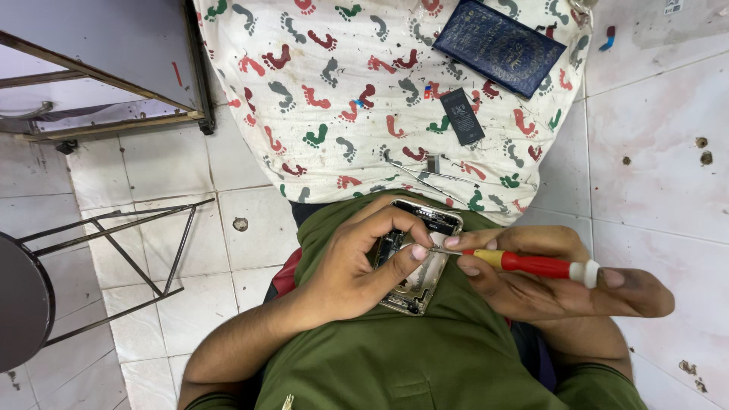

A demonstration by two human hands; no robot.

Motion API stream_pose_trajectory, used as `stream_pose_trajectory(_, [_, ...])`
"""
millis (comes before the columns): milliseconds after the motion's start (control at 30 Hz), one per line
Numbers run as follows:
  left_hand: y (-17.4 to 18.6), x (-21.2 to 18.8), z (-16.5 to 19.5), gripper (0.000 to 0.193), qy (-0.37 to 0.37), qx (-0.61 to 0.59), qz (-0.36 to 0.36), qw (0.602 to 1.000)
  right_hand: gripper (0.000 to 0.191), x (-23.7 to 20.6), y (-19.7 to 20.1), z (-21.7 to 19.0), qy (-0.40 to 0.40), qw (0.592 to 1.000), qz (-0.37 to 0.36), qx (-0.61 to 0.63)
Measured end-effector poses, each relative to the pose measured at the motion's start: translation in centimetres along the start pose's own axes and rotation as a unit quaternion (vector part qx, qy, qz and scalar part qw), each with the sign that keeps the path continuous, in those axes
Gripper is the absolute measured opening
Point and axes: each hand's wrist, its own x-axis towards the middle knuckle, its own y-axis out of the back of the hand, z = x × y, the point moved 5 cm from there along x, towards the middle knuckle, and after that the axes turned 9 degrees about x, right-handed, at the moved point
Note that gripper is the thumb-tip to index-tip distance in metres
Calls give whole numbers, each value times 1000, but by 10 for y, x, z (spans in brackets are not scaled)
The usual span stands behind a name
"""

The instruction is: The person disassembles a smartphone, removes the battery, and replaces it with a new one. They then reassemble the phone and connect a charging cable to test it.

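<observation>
My left hand [357,262] grips an opened phone body [420,285] with a silver frame, resting on my lap over olive green trousers. My right hand [547,285] holds a small screwdriver [531,264] with a red and yellow handle and a white cap. Its metal tip points left into the phone, next to my left thumb. A forefinger of my right hand presses on the white cap.
A white cloth with coloured footprint shapes [334,91] lies on the tiled floor ahead. On it are a dark blue box [501,45], a black phone battery [461,115] and metal tweezers [425,178]. A metal stool frame [129,250] stands at the left.
</observation>
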Motion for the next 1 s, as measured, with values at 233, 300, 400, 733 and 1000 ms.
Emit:
stream_pose_trajectory(233, [-5,-1,-12,15,33,-54,-14,998,36,-7,-5,-39,-67,978,123,-154])
stream_pose_trajectory(300, [-6,-2,-16,15,38,-78,-14,996,33,5,-10,-59,-29,984,150,-90])
stream_pose_trajectory(400, [-7,-3,-19,15,48,-93,-16,994,31,20,-12,-77,68,982,136,114])
stream_pose_trajectory(733, [-10,-4,-23,18,56,-93,-11,994,27,23,-11,-89,14,978,170,122])
stream_pose_trajectory(1000, [-8,-5,-23,19,64,-76,-5,995,41,43,-33,-126,160,971,149,-100])
